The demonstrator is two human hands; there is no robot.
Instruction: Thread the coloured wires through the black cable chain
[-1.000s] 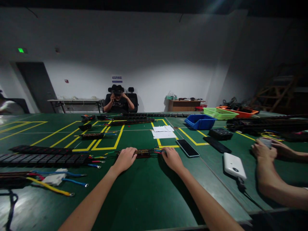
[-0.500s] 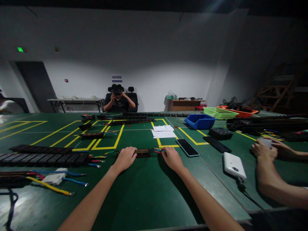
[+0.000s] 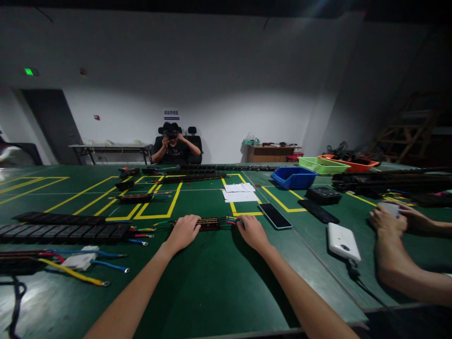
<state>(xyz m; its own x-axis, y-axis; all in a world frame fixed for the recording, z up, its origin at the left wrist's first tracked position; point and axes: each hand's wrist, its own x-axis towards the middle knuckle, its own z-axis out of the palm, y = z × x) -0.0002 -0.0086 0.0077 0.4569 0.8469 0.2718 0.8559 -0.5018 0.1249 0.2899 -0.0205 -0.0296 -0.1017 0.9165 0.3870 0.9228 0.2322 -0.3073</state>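
- Head view: a black wired strip (image 3: pixel 211 224) is laid on the green table (image 3: pixel 212 292), between two hands set apart.
- Its left end is covered by the left hand (image 3: pixel 185 230); whether it is gripped cannot be told.
- Coloured wires (image 3: pixel 231 220) at its right end are reached by the right hand (image 3: pixel 251 230); whether they are pinched cannot be told.

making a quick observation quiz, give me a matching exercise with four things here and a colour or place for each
1. left hand
2. right hand
3. papers
4. door sign

A. lit green
B. at the right-end wires of the strip
C. white
D. over the strip's left end

Pairs: 1-D; 2-B; 3-C; 4-A
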